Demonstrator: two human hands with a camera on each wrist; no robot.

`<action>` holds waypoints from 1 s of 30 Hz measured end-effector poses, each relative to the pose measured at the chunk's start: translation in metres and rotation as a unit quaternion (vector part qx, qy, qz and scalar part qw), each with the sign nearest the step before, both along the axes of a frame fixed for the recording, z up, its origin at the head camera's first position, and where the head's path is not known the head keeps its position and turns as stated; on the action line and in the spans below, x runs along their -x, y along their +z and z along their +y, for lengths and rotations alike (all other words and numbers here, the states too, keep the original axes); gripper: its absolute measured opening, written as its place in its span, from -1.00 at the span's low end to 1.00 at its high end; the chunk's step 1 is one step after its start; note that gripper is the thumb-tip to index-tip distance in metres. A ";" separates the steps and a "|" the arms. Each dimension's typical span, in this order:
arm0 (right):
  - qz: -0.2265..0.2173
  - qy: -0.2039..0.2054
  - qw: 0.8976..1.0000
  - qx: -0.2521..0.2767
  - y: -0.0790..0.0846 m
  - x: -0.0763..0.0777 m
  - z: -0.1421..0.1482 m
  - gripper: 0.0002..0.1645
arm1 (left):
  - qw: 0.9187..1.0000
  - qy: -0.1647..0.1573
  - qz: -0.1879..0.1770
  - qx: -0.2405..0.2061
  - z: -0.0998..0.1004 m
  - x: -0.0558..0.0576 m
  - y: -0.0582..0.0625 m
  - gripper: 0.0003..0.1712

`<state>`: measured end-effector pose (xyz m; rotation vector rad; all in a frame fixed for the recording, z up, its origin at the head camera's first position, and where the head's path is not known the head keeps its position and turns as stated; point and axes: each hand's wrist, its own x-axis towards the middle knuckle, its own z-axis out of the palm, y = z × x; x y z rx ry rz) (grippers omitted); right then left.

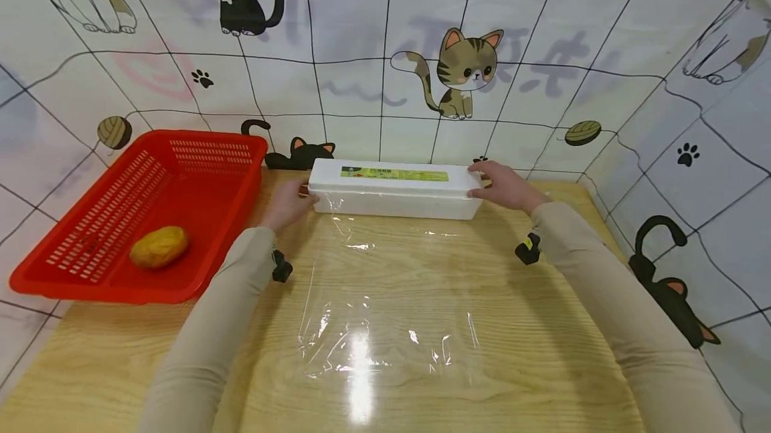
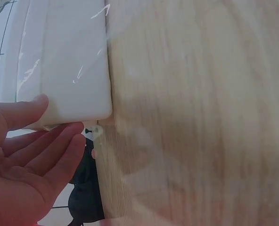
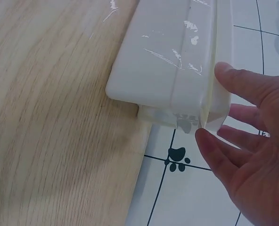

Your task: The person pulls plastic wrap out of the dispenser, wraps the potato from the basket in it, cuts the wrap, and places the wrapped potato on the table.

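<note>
A long white cling film dispenser box (image 1: pixel 394 204) with a green label on its lid stands at the back of the wooden table. A clear sheet of cling film (image 1: pixel 391 353) runs from its front toward me and lies over the table, wrinkled at the near end. My left hand (image 1: pixel 288 205) grips the box's left end, thumb on its face and fingers against the end in the left wrist view. At the right end, my right hand (image 1: pixel 504 185) holds the box with thumb by the lid's edge and index fingertip at the end wall.
To the left is a red plastic basket (image 1: pixel 235 219) with a yellow, oval, potato-like item (image 1: pixel 159 247) in it. A white wall covering (image 1: pixel 355 85) with cat drawings rises behind the table and along both sides.
</note>
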<state>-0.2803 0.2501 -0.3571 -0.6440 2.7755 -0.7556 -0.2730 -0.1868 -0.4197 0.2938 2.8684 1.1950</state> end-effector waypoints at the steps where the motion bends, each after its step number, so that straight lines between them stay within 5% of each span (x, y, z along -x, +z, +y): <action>1: -0.002 0.001 1.000 0.004 0.001 0.001 0.000 -0.31 | 1.000 0.000 0.002 0.001 -0.001 0.001 0.000 -0.53; 8: -0.016 -0.019 0.999 0.043 0.008 0.009 0.000 -0.37 | 1.000 -0.005 0.010 0.004 -0.001 0.005 -0.001 -0.56; 13: -0.010 -0.094 0.994 0.059 0.016 0.021 -0.009 -0.29 | 1.000 0.016 0.001 0.011 0.000 0.009 -0.001 -0.53; 16: 0.022 -0.174 0.981 0.086 0.016 0.030 -0.017 -0.25 | 0.999 0.030 -0.002 0.014 0.002 0.011 0.000 -0.51; 22: 0.146 -0.302 0.937 0.096 0.014 0.041 -0.027 -0.43 | 0.999 0.029 -0.012 0.016 0.008 0.014 -0.001 -0.49; 26: 0.172 -0.278 0.940 0.100 0.021 0.039 -0.045 -0.61 | 0.999 0.040 -0.017 0.016 0.007 0.013 -0.001 -0.49; 30: 0.163 -0.189 0.964 0.088 0.020 0.034 -0.076 -0.73 | 0.999 0.035 -0.010 0.027 0.006 0.013 0.002 -0.50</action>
